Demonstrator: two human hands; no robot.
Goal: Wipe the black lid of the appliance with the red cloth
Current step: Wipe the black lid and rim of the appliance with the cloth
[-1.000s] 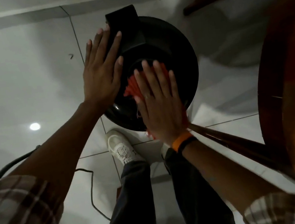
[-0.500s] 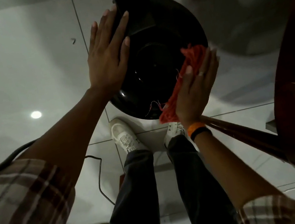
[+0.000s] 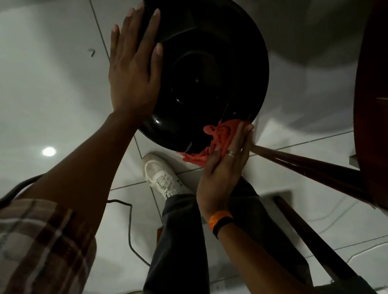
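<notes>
On the black lid's [image 3: 202,67] left edge, left hand [image 3: 132,61] lay flat, fingers spread, gripping nothing. Right hand [image 3: 220,168] pressed the red cloth [image 3: 215,140] against the lid's near rim, fingers closed over it, above a white shoe [image 3: 161,175].

Seen from above, the round glossy black lid [image 3: 209,66] of the appliance stands on the pale tiled floor [image 3: 21,86]. The left hand [image 3: 132,61] lies flat on its left side — fingers spread toward the blocky black handle [image 3: 166,1]. The right hand [image 3: 222,167] presses a crumpled red cloth [image 3: 214,138] against the lid's near rim — beside a curved brown wooden table [image 3: 384,87].
</notes>
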